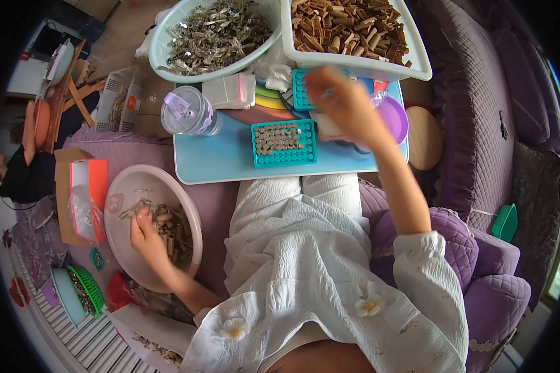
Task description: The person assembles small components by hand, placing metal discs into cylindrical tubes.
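My left hand (145,236) is over the pink basin (114,239), its fingers pinched together at some silvery, translucent scraps (142,206). What exactly it grips is too small to make out. Brown tube-like pieces (177,233) lie in the basin beside that hand. My right hand (337,96) is raised over the far right of the small blue table (224,155), smeared by motion, so its fingers cannot be read. It partly covers a teal tray (301,93). Nearer me on the table, a second teal tray (284,163) has many of its round holes filled with brownish plugs.
Behind the table stand a pale green basket (157,53) of silvery scraps and a white bin (354,64) of brown tubes. A lidded clear cup (186,112), a white packet (229,92) and a purple bowl (393,120) crowd the table. An orange box (97,180) sits left of the basin.
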Available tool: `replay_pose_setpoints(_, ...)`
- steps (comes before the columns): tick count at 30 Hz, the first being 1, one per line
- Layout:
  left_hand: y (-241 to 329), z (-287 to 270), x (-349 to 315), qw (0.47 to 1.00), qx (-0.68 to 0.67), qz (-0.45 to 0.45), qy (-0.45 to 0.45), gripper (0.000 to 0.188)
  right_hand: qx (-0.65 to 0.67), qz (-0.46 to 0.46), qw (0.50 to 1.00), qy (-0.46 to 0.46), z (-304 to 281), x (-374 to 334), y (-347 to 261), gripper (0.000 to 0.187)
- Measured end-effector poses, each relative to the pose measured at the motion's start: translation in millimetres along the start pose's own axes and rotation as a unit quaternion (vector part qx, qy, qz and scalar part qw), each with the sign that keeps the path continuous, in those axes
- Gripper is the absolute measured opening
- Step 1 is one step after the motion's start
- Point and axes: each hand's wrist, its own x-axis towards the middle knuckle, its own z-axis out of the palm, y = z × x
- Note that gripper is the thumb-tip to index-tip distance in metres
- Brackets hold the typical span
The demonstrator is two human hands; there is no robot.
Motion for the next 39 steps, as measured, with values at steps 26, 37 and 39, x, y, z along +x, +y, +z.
replay_pose_setpoints(26,231.1,200.4,155.7,0.845,0.117,0.383,-0.354,0.022,-0.356,0.026,0.934,0.029,-66.1,111.7,109.3,0.01)
replay_pose_setpoints(37,223.8,343.8,207.1,0.798,0.226,0.477,-0.291,0.019,0.006,0.041,0.926,0.375,-51.7,-2.6,65.6,0.009)
replay_pose_setpoints(39,217.9,345.7,200.5,0.705,0.292,0.591,-0.26,0.019,0.043,0.015,0.911,0.41,-19.6,-25.3,61.1,0.013)
